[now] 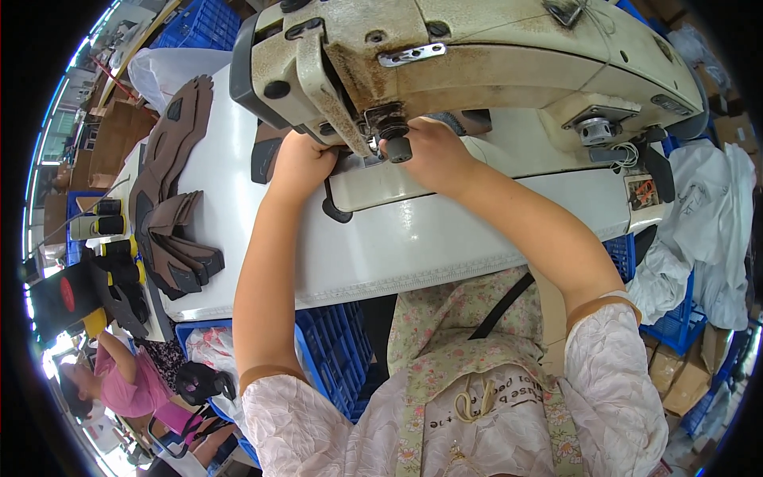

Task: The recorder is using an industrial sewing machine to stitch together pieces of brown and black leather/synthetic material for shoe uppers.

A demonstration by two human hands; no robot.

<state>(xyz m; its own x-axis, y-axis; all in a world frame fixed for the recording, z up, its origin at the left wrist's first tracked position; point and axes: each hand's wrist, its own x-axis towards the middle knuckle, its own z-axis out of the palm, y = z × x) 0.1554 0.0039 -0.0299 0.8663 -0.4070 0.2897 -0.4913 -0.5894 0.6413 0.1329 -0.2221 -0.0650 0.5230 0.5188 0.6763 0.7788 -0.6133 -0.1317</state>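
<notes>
A sewing machine (pixel 477 75) with a worn cream body stands over the white table, its needle area in front of my hands. Beneath its head lies a brown and dark shoe upper piece (pixel 265 156). My left hand (pixel 304 164) is closed at the left side of the needle, its curled fingers on this piece. To the right of the needle, behind a dark round knob (pixel 399 149), my right hand (pixel 435 156) bends its fingers in on the same piece. The machine head and knob hide most of my fingertips and the middle of the piece.
Stacked brown shoe upper pieces (pixel 171 151) lie along the table's left side. Thread spools (pixel 110 225) stand beyond them. A blue crate (pixel 338 350) sits below the table edge, and white plastic bags (pixel 703 215) hang at right. Another person (pixel 127 374) sits at lower left.
</notes>
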